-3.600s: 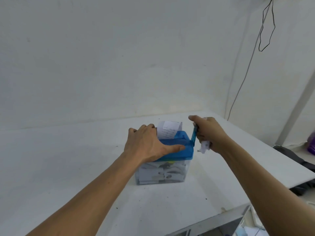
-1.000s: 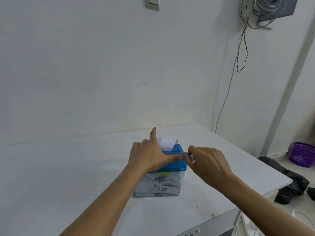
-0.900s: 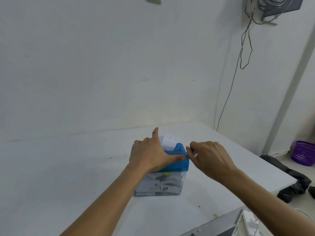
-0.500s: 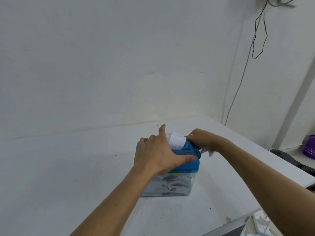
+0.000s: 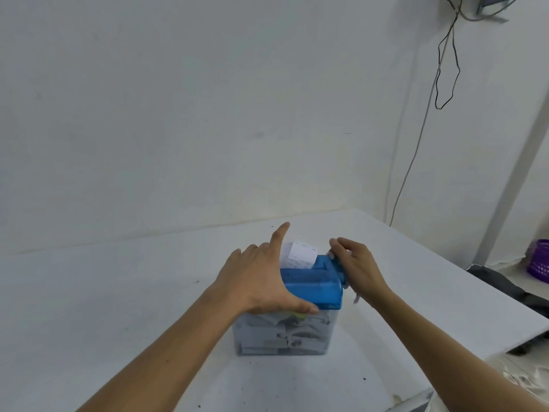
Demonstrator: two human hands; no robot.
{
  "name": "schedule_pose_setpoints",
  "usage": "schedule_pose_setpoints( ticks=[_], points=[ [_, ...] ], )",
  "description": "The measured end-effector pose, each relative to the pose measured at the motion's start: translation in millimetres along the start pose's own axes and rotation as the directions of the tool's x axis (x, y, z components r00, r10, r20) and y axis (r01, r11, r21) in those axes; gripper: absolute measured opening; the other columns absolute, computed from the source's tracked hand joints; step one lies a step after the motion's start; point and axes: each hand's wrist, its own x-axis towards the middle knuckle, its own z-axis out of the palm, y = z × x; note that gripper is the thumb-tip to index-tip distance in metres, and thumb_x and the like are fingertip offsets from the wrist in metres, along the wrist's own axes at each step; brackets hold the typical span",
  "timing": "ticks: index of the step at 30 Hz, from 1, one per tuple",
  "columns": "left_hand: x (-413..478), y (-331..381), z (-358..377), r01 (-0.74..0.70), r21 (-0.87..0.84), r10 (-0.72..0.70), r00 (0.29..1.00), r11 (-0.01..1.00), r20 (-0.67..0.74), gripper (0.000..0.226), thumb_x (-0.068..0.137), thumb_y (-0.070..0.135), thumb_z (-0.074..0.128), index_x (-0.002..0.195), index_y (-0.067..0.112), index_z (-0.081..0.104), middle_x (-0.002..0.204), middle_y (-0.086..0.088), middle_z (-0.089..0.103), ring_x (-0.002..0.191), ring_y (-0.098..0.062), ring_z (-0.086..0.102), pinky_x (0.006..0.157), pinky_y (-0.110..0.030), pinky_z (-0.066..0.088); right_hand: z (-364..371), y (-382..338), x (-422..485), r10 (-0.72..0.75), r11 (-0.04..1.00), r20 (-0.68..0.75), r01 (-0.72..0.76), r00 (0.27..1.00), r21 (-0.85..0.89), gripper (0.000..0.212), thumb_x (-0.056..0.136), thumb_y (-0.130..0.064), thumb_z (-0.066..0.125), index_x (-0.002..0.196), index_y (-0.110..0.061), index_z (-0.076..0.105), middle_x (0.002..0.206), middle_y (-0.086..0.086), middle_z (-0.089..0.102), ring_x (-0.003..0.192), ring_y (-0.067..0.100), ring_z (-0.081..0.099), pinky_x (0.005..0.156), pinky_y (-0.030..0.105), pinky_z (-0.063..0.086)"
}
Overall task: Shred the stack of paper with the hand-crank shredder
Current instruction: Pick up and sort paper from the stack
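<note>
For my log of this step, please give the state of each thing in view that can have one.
left hand: fingers straight, pressing down on the shredder lid.
right hand: gripping the crank.
shredder lid: seated on the clear bin.
paper: upright, partly fed into the lid.
clear bin: nearly full of shreds.
purple basket: upright; contents cannot be seen.

purple basket (image 5: 539,261) far right | dark cloth (image 5: 505,289) nearby | cable (image 5: 436,90) on wall
</note>
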Motion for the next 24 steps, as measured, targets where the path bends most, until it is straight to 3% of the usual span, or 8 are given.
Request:
schedule_pose_setpoints(
  ticks=[2,5,8,11,15,20,24],
  points=[
    [1,-1,2,-0.009,-0.002,0.009,1.0,1.0,-0.015,0.144,0.052,0.091,0.071,0.155,0.043,-0.017,0.143,0.006,0.053,0.114,-0.018,0.056,0.099,-0.039,0.049,-4,9,-12,-0.081,0.996,0.001,0.081,0.997,0.026,0.03,0.105,-0.024,0.045,0.086,-0.022,0.067,0.084,-0.005,0.069,0.076,0.01,0.061,0.068,0.022,0.05],
    [1,-4,6,-0.012,-0.012,0.012,0.999,1.0,-0.034,0.144,0.051,0.091,0.071,0.155,0.044,-0.016,0.14,0.007,0.055,0.112,-0.017,0.055,0.099,-0.04,0.049,-17,12,-23,-0.128,0.988,0.134,0.138,0.983,-0.07,0.028,0.102,-0.01,0.046,0.11,-0.028,0.067,0.105,-0.016,0.069,0.094,-0.002,0.062,0.078,0.012,0.048],
    [-1,-5,8,-0.012,-0.019,0.011,0.998,1.0,-0.056,0.145,0.05,0.092,0.071,0.155,0.045,-0.017,0.139,0.008,0.055,0.108,-0.015,0.055,0.099,-0.039,0.049,-17,18,-32,-0.109,0.889,0.309,0.231,0.945,-0.394,0.026,0.095,-0.021,0.06,0.12,-0.028,0.061,0.113,-0.013,0.067,0.098,0.004,0.061,0.087,0.025,0.054],
    [0,-4,8,-0.017,-0.007,0.016,0.999,1.0,-0.046,0.144,0.052,0.091,0.071,0.155,0.043,-0.016,0.14,0.008,0.055,0.109,-0.014,0.055,0.098,-0.039,0.05,-8,15,-46,-0.066,0.831,0.307,0.223,0.949,-0.51,0.028,0.093,-0.034,0.063,0.12,-0.029,0.057,0.114,-0.013,0.067,0.095,0.008,0.063,0.084,0.029,0.057],
    [3,-4,10,0.012,0.001,-0.012,0.997,1.0,-0.075,0.147,0.047,0.095,0.068,0.157,0.042,-0.014,0.14,0.008,0.056,0.113,-0.016,0.057,0.099,-0.041,0.05,-5,7,-52,0.026,0.71,0.334,0.218,0.942,-0.67,0.016,0.095,-0.03,0.055,0.105,-0.021,0.064,0.097,-0.005,0.069,0.082,0.014,0.064,0.076,0.028,0.056],
    [5,-7,10,0.001,0.022,0.0,0.999,1.0,-0.047,0.147,0.048,0.094,0.068,0.158,0.04,-0.013,0.147,0.008,0.051,0.12,-0.017,0.055,0.101,-0.041,0.048,-7,5,-51,0.084,0.707,0.379,0.213,0.922,-0.674,0.018,0.096,-0.033,0.054,0.099,-0.018,0.064,0.089,-0.003,0.068,0.077,0.015,0.065,0.074,0.028,0.058],
    [6,-6,14,0.017,0.028,-0.016,0.999,0.999,-0.035,0.147,0.048,0.096,0.067,0.158,0.038,-0.011,0.152,0.007,0.047,0.126,-0.018,0.053,0.105,-0.044,0.047,-10,3,-55,0.157,0.787,0.478,0.183,0.864,-0.589,0.025,0.096,-0.04,0.055,0.098,-0.018,0.066,0.088,-0.005,0.069,0.079,0.016,0.067,0.077,0.031,0.06]
  ],
)
